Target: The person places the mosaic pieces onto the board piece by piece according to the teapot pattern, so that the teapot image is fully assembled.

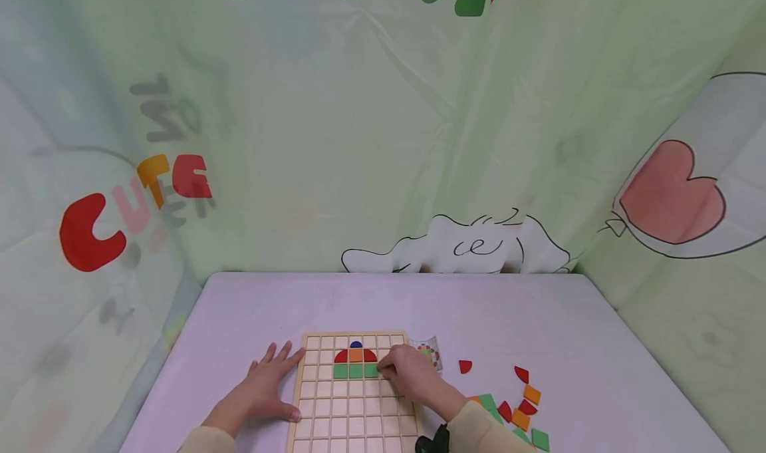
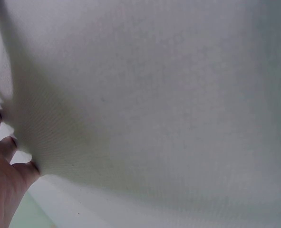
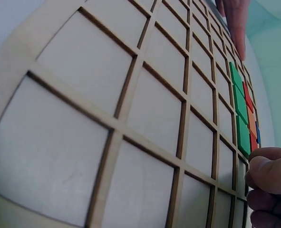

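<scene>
A wooden grid board [image 1: 323, 426] lies on the table. Near its far edge sit three green square tiles [image 1: 356, 370] in a row. Above them an orange square tile [image 1: 356, 355] is flanked by two rounded red tiles [image 1: 340, 356], with a dark blue rounded tile [image 1: 356, 344] on top. My left hand [image 1: 263, 386] is spread along the board's left edge, fingertips and thumb at the frame. My right hand [image 1: 413, 373] has its thumb and index finger together beside the rightmost green tile; I cannot tell whether a tile is pinched between them.
A patterned card [image 1: 432, 350] lies partly under the board's right side, behind my right hand. Loose red, orange and green tiles [image 1: 540, 439] are scattered to the right. A black object [image 1: 433, 441] shows by my right sleeve. Printed curtains surround the table.
</scene>
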